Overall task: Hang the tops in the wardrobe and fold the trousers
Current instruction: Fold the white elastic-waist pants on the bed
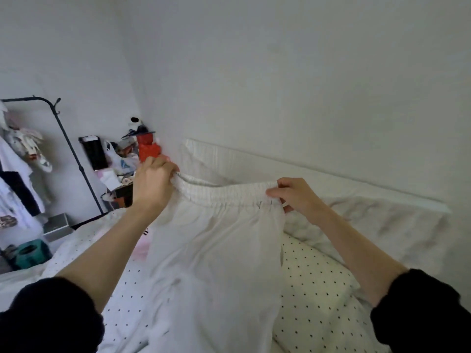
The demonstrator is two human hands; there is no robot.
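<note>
Currently a pair of white trousers [216,250] is being held up over the bed [318,276] by its elastic waistband [224,193], which is being stretched between two hands. The left hand [153,182] is being kept curled round the waistband's left end, fingers wrapped over the edge; the right hand [298,197] is pinching the right end between thumb and fingers. The legs are hanging down toward the camera, and the lower part is draping onto the dotted sheet [313,289], with the hems out of view. A white pillow [369,217] is lying behind the trousers against the headboard [280,161]. At far left a black clothes rail [68,149] is carrying hung garments [15,174], and a cluttered side table [119,171] with a red object [147,149] is sitting just behind the left hand. Judged step: the trousers are being shaken out or lined up before folding, so the fold itself is not yet done. Risks being noted: the right-hand pinch is looking light, so one end could be dropped and the waistband skewed; the legs may be twisted out of sight, giving an uneven fold; fabric bunching on the sheet could be creased in; the left hand is working close to the clutter, so something could be knocked if the cloth is swung that way.
</note>
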